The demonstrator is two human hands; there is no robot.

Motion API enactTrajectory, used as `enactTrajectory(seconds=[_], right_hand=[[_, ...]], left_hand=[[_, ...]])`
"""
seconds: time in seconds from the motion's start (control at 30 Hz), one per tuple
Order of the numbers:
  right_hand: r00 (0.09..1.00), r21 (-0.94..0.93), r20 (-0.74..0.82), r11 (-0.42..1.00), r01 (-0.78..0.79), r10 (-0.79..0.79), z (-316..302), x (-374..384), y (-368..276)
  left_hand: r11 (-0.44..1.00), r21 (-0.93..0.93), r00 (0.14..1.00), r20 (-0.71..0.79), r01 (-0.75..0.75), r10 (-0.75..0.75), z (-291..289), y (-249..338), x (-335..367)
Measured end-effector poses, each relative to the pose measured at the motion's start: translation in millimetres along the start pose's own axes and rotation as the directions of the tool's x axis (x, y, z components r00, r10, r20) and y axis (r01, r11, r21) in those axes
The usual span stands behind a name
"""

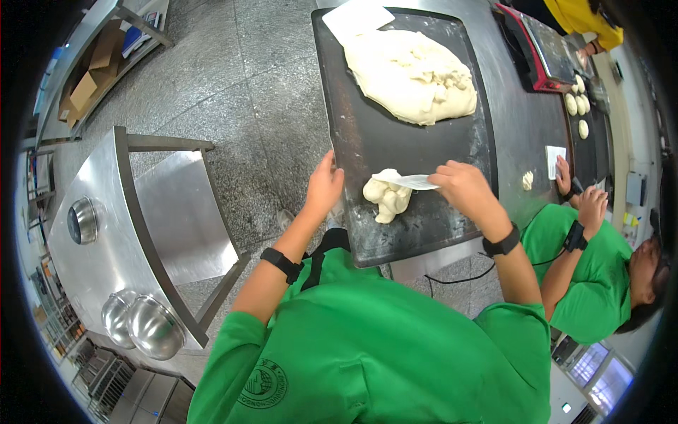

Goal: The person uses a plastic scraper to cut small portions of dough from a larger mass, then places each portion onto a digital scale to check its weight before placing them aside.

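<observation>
One small dough lump (pixel 390 200) on the black tray (pixel 438 222) touches a white scraper (pixel 417 182). The right hand (pixel 462 187) pinches the scraper; the left hand (pixel 324 186), fingers spread, is at the tray's edge.

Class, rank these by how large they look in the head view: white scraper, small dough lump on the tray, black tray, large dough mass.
1. Black tray
2. Large dough mass
3. Small dough lump
4. White scraper, partly hidden by fingers

Your flat white dough scraper (pixel 418 182) meets the lumpy cream dough piece (pixel 388 198) lying on your black baking tray (pixel 438 146).
</observation>
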State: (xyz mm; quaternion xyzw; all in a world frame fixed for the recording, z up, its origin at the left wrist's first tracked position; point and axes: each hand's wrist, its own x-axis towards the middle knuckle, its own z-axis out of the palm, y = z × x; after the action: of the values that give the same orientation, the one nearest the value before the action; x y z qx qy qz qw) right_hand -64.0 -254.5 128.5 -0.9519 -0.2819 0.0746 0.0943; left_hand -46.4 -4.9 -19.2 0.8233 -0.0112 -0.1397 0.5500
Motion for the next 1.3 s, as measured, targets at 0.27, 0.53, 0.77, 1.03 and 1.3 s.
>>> enactTrajectory(seconds=[0.27,0.53,0.77,1.03,1.3], right_hand=[[0.851,0.017,-0.341,0.908,-0.419,0.399,35.2,-31.0,0.1],[0.752,0.368,-0.147,0.741,-0.562,0.643,56.0,-50.3,-30.9],[0.318,0.869,0.179,0.002,-0.494,0.931,87.2,-78.5,-62.3],[0.244,0.825,0.22,-0.046,-0.564,0.945,110.7,-120.9,-72.2],[0.021,0.889,0.457,-0.458,0.02,0.889,137.1,-38.6,-127.6]], left_hand=[[0.724,0.606,0.933,0.092,-0.329,0.348,15.0,39.1,-19.6],[0.619,0.629,0.882,0.298,-0.469,0.365,11.0,29.6,-17.5],[0.614,0.568,0.833,0.435,-0.549,0.342,7.8,33.4,-14.7],[0.742,0.509,0.863,0.47,-0.437,0.186,17.4,48.1,-6.0],[0.785,0.485,0.864,0.49,-0.385,0.121,18.5,51.1,-14.5]])
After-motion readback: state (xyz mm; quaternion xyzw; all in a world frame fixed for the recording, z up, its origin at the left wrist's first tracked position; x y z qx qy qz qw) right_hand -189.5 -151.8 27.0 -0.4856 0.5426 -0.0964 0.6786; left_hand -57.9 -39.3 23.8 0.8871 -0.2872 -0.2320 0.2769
